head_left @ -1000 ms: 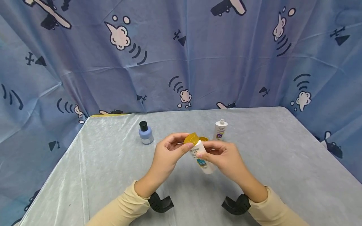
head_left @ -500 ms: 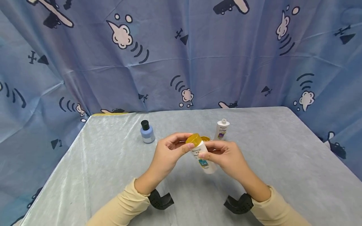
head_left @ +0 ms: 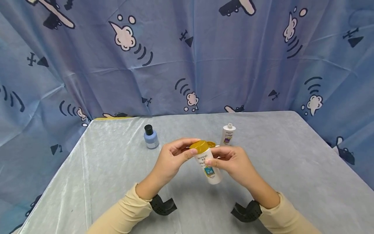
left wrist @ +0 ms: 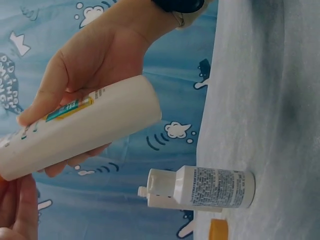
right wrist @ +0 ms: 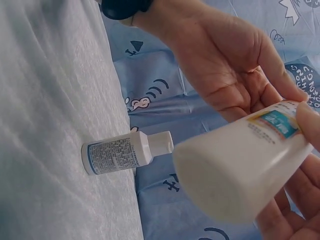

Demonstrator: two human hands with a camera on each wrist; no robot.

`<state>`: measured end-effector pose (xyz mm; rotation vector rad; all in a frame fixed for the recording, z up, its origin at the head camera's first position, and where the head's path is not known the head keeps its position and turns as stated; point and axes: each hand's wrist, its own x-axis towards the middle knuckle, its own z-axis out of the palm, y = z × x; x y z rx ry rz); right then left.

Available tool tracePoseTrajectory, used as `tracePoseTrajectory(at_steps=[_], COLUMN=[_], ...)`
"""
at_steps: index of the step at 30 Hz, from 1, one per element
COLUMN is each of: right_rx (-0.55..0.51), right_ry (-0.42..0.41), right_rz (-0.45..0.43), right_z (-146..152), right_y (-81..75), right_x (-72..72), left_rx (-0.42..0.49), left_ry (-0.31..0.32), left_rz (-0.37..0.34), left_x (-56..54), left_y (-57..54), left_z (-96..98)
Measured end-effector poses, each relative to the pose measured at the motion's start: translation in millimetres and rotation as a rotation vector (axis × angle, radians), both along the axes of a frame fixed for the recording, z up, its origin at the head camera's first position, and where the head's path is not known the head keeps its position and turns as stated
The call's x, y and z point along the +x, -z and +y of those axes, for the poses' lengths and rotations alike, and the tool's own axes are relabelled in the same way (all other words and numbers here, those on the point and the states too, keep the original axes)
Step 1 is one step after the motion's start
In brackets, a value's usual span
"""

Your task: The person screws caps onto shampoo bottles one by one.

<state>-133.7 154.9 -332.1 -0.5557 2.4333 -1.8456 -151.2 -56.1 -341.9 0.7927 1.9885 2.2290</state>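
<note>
Tilted in the air is a white bottle (head_left: pixel 209 167) with a gold cap (head_left: pixel 200 147) on its top end and a teal label. My left hand (head_left: pixel 172 157) pinches that cap between thumb and fingers. With thumb in front and fingers behind, my right hand (head_left: pixel 233 162) grips the bottle's body. The right wrist view shows the bottle's bare base (right wrist: pixel 215 185) close up. Standing behind my hands are a small white bottle (left wrist: pixel 217 187) with a printed back label, mostly hidden in the head view, and a narrow-necked white bottle (head_left: pixel 228 134). Another gold cap (left wrist: pixel 218 230) is near them.
A blue bottle (head_left: pixel 151 139) with a black lid stands to the left on the grey cloth-covered table (head_left: pixel 114 169). Behind the table hangs a blue patterned curtain (head_left: pixel 163 65).
The held bottle has come down slightly and stands a little more upright, its gold cap tilting less. Both hands keep their hold on it. The standing bottles have stayed in place.
</note>
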Motion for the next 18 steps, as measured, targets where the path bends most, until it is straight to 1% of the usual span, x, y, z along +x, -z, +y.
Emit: tracePoseTrajectory(at_steps=[6, 8, 14, 18], right_rx=[-0.037, -0.042, -0.068, -0.084], right_ry=[-0.050, -0.062, -0.119, -0.144], right_rz=[-0.017, -0.023, -0.052, -0.063], right_z=[1, 1, 2, 2], right_y=[0.7, 0.4, -1.8, 0.0], right_x=[-1.2, -1.5, -2.3, -3.5], left_rx=[-0.006, -0.021, -0.050, -0.062], left_ry=[0.042, 0.054, 0.098, 0.104], left_rz=[0.033, 0.040, 0.049, 0.060], left_x=[-0.9, -1.0, -0.2, 0.6], left_y=[-1.4, -2.2, -6.6, -8.0], left_z=[-2.3, -3.9, -9.4, -10.8])
